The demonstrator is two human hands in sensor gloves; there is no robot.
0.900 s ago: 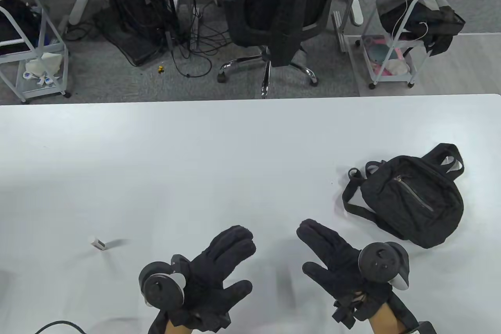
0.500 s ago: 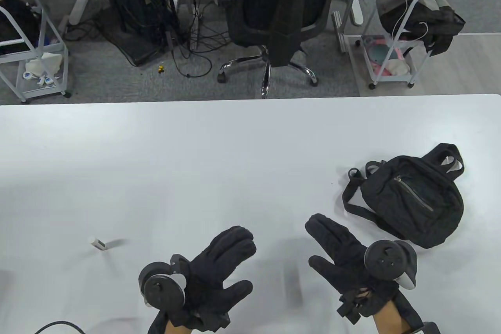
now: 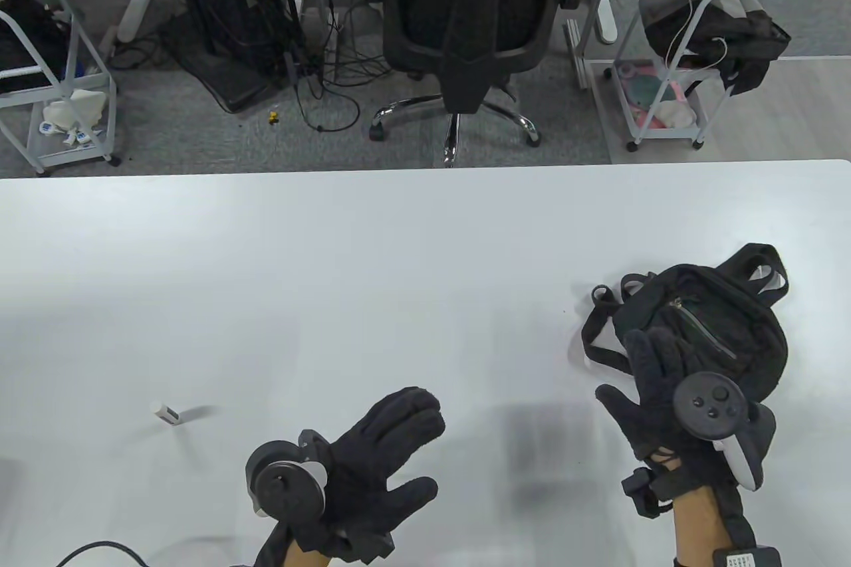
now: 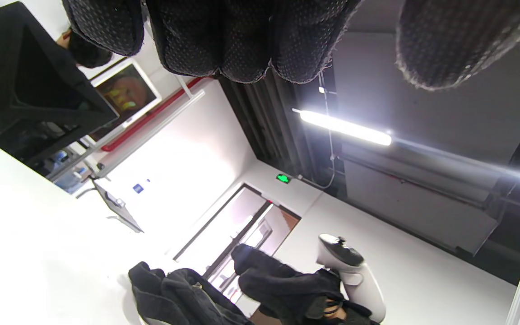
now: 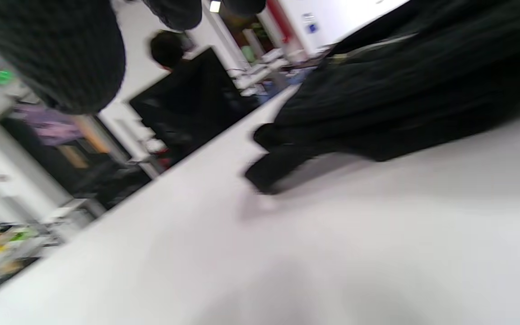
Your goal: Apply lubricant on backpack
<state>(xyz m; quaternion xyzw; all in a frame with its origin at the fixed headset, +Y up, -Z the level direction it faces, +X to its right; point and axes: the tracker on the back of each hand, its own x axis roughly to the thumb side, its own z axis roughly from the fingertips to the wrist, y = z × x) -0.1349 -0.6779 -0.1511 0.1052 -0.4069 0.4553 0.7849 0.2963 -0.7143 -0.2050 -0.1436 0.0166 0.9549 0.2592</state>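
A small black backpack [image 3: 725, 321] lies on the white table [image 3: 332, 274] at the right, its front zipper facing up. My right hand [image 3: 628, 367] is open, with its fingers spread over the backpack's near left part; I cannot tell whether they touch it. The right wrist view is blurred and shows the backpack [image 5: 400, 90] close by. My left hand [image 3: 425, 447] is open and empty above the table's near middle. A small white lubricant stick [image 3: 166, 412] lies at the near left, apart from both hands. The left wrist view shows the backpack [image 4: 183, 293] and my right hand [image 4: 287, 284].
A black cable [image 3: 100, 550] lies at the table's near left edge. Beyond the far edge stand a black office chair [image 3: 465, 28] and wire carts [image 3: 671, 95].
My right hand has moved right and forward from the bare table to over the backpack's near left part. My left hand has shifted only slightly. The chair behind the table has turned.
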